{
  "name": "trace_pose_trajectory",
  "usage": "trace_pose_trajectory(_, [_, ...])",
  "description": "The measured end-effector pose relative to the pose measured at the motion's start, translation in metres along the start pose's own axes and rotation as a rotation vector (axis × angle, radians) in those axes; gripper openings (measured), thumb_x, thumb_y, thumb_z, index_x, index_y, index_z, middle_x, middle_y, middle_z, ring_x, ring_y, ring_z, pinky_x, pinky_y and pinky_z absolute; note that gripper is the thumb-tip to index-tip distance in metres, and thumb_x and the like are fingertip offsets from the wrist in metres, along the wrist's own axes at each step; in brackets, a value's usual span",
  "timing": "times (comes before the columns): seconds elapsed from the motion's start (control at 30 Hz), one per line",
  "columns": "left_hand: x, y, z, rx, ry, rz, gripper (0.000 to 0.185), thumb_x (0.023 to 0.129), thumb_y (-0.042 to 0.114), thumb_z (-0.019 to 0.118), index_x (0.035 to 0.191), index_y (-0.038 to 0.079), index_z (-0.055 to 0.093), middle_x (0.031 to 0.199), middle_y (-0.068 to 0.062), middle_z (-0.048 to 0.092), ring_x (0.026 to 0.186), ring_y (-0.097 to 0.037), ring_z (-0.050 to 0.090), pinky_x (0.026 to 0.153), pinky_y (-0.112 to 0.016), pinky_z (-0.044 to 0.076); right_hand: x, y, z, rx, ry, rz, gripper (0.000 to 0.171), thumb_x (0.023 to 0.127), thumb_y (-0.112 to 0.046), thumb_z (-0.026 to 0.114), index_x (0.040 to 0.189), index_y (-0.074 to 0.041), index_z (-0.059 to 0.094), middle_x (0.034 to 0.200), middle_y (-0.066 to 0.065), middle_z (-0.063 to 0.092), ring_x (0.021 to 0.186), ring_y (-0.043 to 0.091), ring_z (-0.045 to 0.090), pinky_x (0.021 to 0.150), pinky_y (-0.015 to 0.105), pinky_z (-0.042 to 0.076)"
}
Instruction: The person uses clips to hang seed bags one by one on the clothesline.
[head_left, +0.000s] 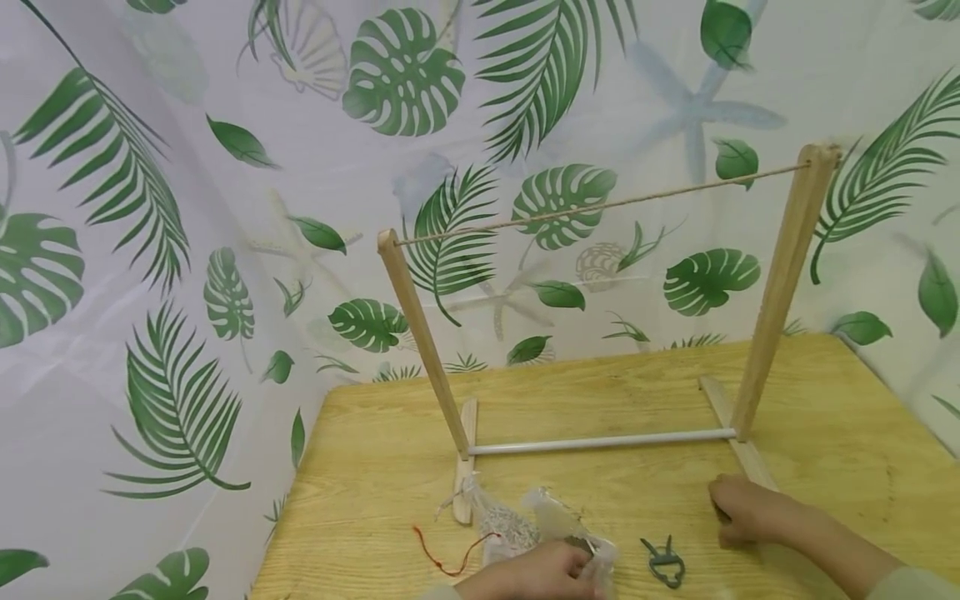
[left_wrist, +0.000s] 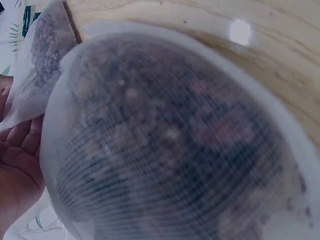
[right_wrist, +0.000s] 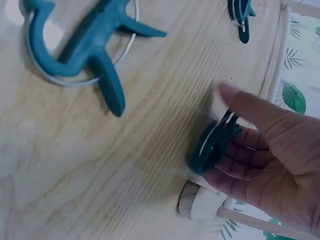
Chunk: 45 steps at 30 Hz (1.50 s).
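My left hand [head_left: 558,571] at the table's near edge grips a white mesh bag [left_wrist: 165,145] filled with dark dried bits; the bag fills the left wrist view, with my palm [left_wrist: 15,165] at its left. A second mesh bag [head_left: 506,525] lies just left of that hand. My right hand [head_left: 738,512] rests knuckles-up beside the right foot of a wooden rack [head_left: 780,275]. In the right wrist view its thumb and fingers [right_wrist: 250,145] close round a small teal clip [right_wrist: 212,145] on the table. Another teal clip [head_left: 663,562] lies between my hands.
The rack has two leaning posts, a white crossbar [head_left: 600,442] and a string [head_left: 600,207] stretched between the post tops. A red thread [head_left: 446,558] lies left of the bags. A third clip [right_wrist: 241,12] lies farther off. A leaf-print curtain surrounds the wooden table [head_left: 825,408].
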<state>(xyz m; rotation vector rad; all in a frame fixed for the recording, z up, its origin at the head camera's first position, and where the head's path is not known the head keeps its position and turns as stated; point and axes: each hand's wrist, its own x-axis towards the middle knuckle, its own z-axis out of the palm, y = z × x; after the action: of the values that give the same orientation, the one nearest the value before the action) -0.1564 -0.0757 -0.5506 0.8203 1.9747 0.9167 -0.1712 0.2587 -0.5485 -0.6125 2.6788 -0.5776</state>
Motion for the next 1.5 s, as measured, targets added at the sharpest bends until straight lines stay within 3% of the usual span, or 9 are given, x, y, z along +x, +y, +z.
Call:
trace_pose_trajectory(0.1, [0.0,0.0,0.001,0.039,-0.001,0.045,0.032,0.097,0.022,0.055,0.075,-0.001,0.058,0.057,0.004,0.05,0.047,0.002,0.035,0.047,-0.014,0.033,-0.001,0.001,0.0,-0.028,0.018,-0.063,0.027,0.07,-0.01,0.074,0.076,-0.007,0.048,0.073,0.0,0.039,0.065,0.012,0.033,0.054,0.025,0.031])
trace_pose_trajectory(0.17, [0.0,0.001,0.002,0.053,0.006,0.064,0.027,0.097,0.021,0.054,0.09,-0.001,0.068,0.073,0.004,0.067,0.058,0.008,0.048,0.054,-0.011,0.04,-0.003,0.002,0.002,-0.014,0.029,-0.099,0.026,0.079,-0.019,0.073,0.077,-0.008,0.049,0.072,-0.003,0.039,0.063,0.008,0.033,0.053,0.023,0.031])
trace_pose_trajectory(0.27, [0.0,0.003,0.003,0.052,0.035,0.088,0.027,0.097,0.02,0.053,0.11,0.004,0.07,0.103,0.0,0.072,0.084,0.01,0.058,0.07,-0.01,0.046,-0.004,0.005,0.004,0.032,0.048,-0.126,0.031,0.084,-0.031,0.07,0.078,-0.01,0.049,0.069,-0.006,0.04,0.06,0.002,0.033,0.051,0.02,0.031])
trace_pose_trajectory(0.43, [0.001,0.008,0.004,-0.016,0.112,0.105,0.026,0.096,0.024,0.055,0.102,0.005,0.072,0.095,0.002,0.072,0.079,0.011,0.056,0.068,-0.012,0.047,-0.003,0.009,0.005,0.015,0.095,-0.156,0.036,0.075,-0.027,0.078,0.082,-0.009,0.049,0.074,-0.005,0.041,0.065,0.003,0.033,0.054,0.021,0.033])
trace_pose_trajectory(0.6, [0.003,0.011,0.005,0.029,0.186,0.145,0.025,0.096,0.024,0.056,0.1,0.006,0.073,0.091,0.003,0.072,0.071,0.013,0.05,0.063,-0.01,0.045,-0.002,0.012,0.003,0.013,0.103,-0.173,0.037,0.072,-0.026,0.081,0.086,-0.008,0.052,0.079,-0.005,0.043,0.07,0.004,0.035,0.057,0.023,0.035])
trace_pose_trajectory(0.9, [0.005,0.013,0.003,0.018,0.185,0.148,0.026,0.097,0.024,0.055,0.102,0.006,0.073,0.09,0.003,0.072,0.062,0.011,0.046,0.056,-0.01,0.042,0.001,0.015,0.004,0.02,0.169,-0.185,0.029,0.069,-0.001,0.072,0.084,-0.01,0.049,0.079,-0.005,0.041,0.07,0.004,0.034,0.057,0.021,0.033])
trace_pose_trajectory(1.17, [0.003,0.023,0.001,0.352,0.17,0.179,0.026,0.098,0.026,0.051,0.106,0.013,0.073,0.095,0.007,0.072,0.066,0.015,0.049,0.057,-0.006,0.04,-0.002,0.016,0.005,-0.036,0.163,-0.158,0.028,0.073,-0.011,0.075,0.095,0.0,0.064,0.085,-0.002,0.05,0.072,0.008,0.041,0.058,0.024,0.038])
trace_pose_trajectory(1.33, [0.0,0.031,-0.002,0.611,0.223,0.249,0.022,0.096,0.027,0.055,0.092,0.018,0.075,0.072,0.013,0.065,0.054,0.011,0.038,0.051,-0.004,0.032,-0.004,0.011,-0.004,-0.054,0.193,-0.182,0.033,0.074,-0.019,0.079,0.097,0.001,0.065,0.089,0.003,0.063,0.076,0.016,0.059,0.064,0.031,0.049])
trace_pose_trajectory(1.5, [-0.002,0.039,-0.006,0.606,0.297,0.301,0.02,0.093,0.024,0.06,0.082,0.016,0.075,0.064,0.012,0.062,0.051,0.01,0.031,0.05,-0.004,0.03,-0.007,0.003,-0.014,0.041,0.209,-0.195,0.033,0.075,-0.019,0.079,0.096,0.001,0.062,0.083,-0.003,0.061,0.07,0.002,0.052,0.057,0.025,0.045])
